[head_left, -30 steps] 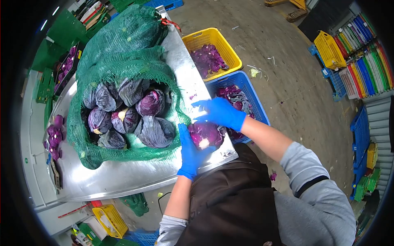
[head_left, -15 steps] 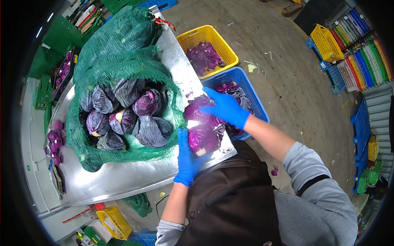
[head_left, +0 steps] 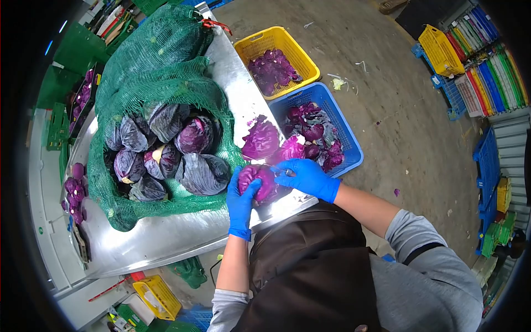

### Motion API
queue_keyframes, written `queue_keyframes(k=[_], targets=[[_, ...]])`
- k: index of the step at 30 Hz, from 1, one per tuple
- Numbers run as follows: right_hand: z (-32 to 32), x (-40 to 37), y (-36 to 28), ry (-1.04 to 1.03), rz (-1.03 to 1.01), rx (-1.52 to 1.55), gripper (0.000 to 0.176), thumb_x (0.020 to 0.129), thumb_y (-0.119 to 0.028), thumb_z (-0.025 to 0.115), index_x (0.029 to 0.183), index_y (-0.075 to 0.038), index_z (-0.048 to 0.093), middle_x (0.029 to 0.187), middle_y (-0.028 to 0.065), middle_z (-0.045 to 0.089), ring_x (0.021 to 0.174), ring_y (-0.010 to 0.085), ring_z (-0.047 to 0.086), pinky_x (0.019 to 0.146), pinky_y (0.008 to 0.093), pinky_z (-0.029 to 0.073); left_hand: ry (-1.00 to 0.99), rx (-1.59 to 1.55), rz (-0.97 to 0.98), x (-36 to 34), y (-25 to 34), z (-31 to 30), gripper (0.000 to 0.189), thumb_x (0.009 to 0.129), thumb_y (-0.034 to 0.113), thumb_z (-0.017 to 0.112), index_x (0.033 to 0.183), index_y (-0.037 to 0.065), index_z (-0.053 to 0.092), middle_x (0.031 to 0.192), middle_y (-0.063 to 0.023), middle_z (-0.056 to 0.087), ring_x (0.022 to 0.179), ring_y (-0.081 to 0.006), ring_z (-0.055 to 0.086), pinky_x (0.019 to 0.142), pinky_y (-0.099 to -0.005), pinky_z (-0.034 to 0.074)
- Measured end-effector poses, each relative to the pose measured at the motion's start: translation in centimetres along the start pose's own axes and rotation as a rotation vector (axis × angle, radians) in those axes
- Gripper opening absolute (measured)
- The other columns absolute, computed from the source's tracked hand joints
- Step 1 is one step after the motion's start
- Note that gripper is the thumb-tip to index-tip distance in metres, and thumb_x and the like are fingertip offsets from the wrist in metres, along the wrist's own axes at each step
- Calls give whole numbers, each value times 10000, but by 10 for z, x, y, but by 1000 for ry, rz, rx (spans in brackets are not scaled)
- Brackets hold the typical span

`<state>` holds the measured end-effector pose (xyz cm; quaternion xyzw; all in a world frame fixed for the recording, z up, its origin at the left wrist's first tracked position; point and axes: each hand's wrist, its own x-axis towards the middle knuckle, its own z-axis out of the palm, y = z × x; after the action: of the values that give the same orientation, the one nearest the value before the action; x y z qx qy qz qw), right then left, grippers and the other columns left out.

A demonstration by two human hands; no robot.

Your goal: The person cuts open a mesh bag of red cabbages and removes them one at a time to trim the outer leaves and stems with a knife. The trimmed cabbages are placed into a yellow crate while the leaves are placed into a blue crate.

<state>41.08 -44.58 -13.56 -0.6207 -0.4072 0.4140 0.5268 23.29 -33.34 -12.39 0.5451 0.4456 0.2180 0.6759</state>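
Note:
My left hand (head_left: 241,200), in a blue glove, is wrapped round the left side of a peeled red cabbage (head_left: 259,183) at the steel table's near corner. At the cabbage's right side is my gloved right hand (head_left: 307,178), its fingers closed; a small thing between them is too blurred to make out. Loose purple leaves (head_left: 260,139) lie just beyond the cabbage, and another leaf (head_left: 292,148) is at the table's edge. To the left, an open green net sack (head_left: 160,91) holds several unpeeled red cabbages (head_left: 203,174).
Against the table (head_left: 127,246) stand a blue crate (head_left: 354,145) and a yellow crate (head_left: 311,67), both with purple leaves inside. Several peeled cabbages (head_left: 74,191) sit at the table's far left. Crates and coloured stacks (head_left: 498,83) are at the right. Scraps (head_left: 338,84) lie on the floor.
The right hand has come down and closed beside the cabbage. The left hand has moved up round it. Leaves that the right hand was over now lie uncovered on the table.

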Motion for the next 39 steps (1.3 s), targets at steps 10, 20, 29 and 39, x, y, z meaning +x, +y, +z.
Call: queue_keyframes(k=[10,20,29,39], targets=[[-23,32,-50,-133,-498,-202,344,815,-91,583,1158,-87,614,1077,68,652,893,139,627,765,302,512,40,-198,85,-12,20,-4,618,742,34,700,1319,-22,487,1226,-118,572,1083,-183,563,959,-311,444],[-38,51,-30,-126,-209,-456,286,735,-85,652,1020,-96,677,905,77,675,792,214,657,722,304,514,173,-497,95,-14,36,0,588,780,91,657,1324,-40,474,1264,-120,555,1116,-203,555,1000,-326,411],[-33,63,-68,-281,-134,-66,559,752,-45,645,1292,-141,541,1286,104,529,1028,182,595,824,313,505,276,-452,36,-16,40,-25,525,820,265,635,1266,10,525,1184,-118,596,1071,-218,585,931,-353,472],[-37,57,-101,-570,-280,-415,349,750,-157,753,1038,-29,604,975,60,619,863,195,630,767,328,498,132,-687,-128,-16,25,-22,544,878,405,541,1280,42,495,1204,-138,587,1087,-274,590,948,-440,480]])
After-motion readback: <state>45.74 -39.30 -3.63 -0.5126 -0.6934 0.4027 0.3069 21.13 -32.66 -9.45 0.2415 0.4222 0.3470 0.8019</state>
